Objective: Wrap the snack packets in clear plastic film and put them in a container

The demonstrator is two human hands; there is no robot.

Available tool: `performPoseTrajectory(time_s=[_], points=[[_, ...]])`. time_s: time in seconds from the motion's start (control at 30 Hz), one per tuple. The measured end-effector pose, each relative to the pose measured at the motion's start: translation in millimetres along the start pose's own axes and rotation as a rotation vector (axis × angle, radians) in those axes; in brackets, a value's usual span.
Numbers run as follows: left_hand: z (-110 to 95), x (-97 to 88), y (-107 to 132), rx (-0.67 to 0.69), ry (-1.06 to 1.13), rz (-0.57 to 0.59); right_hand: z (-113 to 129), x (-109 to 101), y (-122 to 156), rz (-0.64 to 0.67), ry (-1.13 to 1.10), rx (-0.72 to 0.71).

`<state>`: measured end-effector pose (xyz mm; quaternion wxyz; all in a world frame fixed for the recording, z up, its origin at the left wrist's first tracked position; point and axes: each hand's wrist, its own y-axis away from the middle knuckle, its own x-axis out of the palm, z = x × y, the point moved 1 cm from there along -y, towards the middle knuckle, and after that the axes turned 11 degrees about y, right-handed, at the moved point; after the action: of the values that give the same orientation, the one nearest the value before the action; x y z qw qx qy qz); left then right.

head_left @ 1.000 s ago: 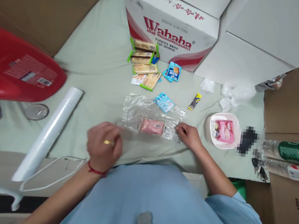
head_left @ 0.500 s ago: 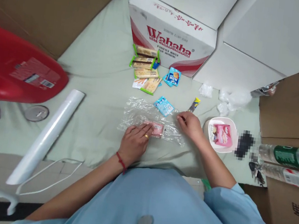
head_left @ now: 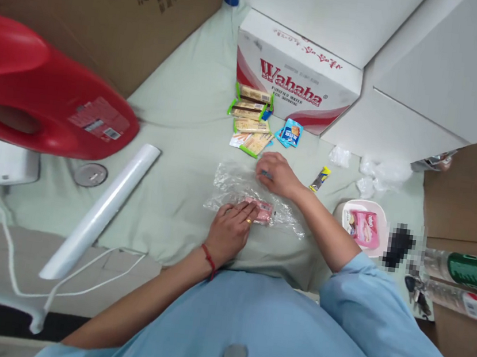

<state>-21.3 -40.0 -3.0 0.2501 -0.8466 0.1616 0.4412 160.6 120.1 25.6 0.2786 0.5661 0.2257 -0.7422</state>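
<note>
While the head camera looks down on the surface draped in pale green cloth, the left hand lies palm down with its fingers straight and close together, their tips resting on a pink wrapped packet. That packet sits on a crumpled sheet of clear plastic film, its long axis running roughly left to right across the person's front, so that it extends out to the right from under the left fingertips. The right hand is farther from the body, above and slightly right of the packet, its fingers curled down; a scrap of light blue wrapper shows at them, but whether they grip it or only touch it cannot be told. The pink packet thus lies between the two hands, touched by the left and just apart from the right, whose forearm crosses over the right part of the film. Beyond the right hand lie green-ended cracker packets and blue sachets before the Wahaha water carton; a small yellow-ended bar is to its right, and a white roll lies slantwise well to the left.
</note>
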Motion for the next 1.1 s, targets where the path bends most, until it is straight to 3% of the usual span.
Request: performPoseTrajectory(time_s=[0.13,0.23,0.43,0.57,0.6,0.67,0.73,0.8,0.97,1.1], points=[[2.3,1.7,-0.6,-0.004,0.036,-0.006,33.0,-21.1,34.1,0.127,0.142,-0.03],[3.6,4.2,1.3,-0.014,0.056,-0.03,59.5,-15.6,64.5,0.213,0.22,-0.082],[20.6,8.4,10.4,-0.018,0.222,-0.045,81.0,22.7,99.5,0.066,0.025,-0.047],[39.1,-4.3,18.4,0.03,0.451,-0.124,87.0,42.0,105.0,-0.005,-0.061,0.046],[43.4,-10.1,20.2,-0.021,0.506,-0.169,89.1,44.7,105.4,0.009,-0.056,0.074],[51.8,-22.9,23.4,-0.251,0.557,-0.323,94.1,46.6,105.3,0.073,-0.023,0.129],[59.2,-33.6,26.0,-0.553,0.476,-0.482,99.9,43.9,104.4,0.161,0.016,0.16],[63.4,-38.2,26.5,-0.745,0.342,-0.532,105.5,38.3,102.6,0.235,0.047,0.162],[59.5,-25.0,15.8,-0.814,0.262,-0.329,113.6,26.6,96.7,0.301,0.096,0.16],[51.8,-20.7,2.8,-0.82,0.292,-0.308,114.5,25.5,95.6,0.303,0.094,0.172]])
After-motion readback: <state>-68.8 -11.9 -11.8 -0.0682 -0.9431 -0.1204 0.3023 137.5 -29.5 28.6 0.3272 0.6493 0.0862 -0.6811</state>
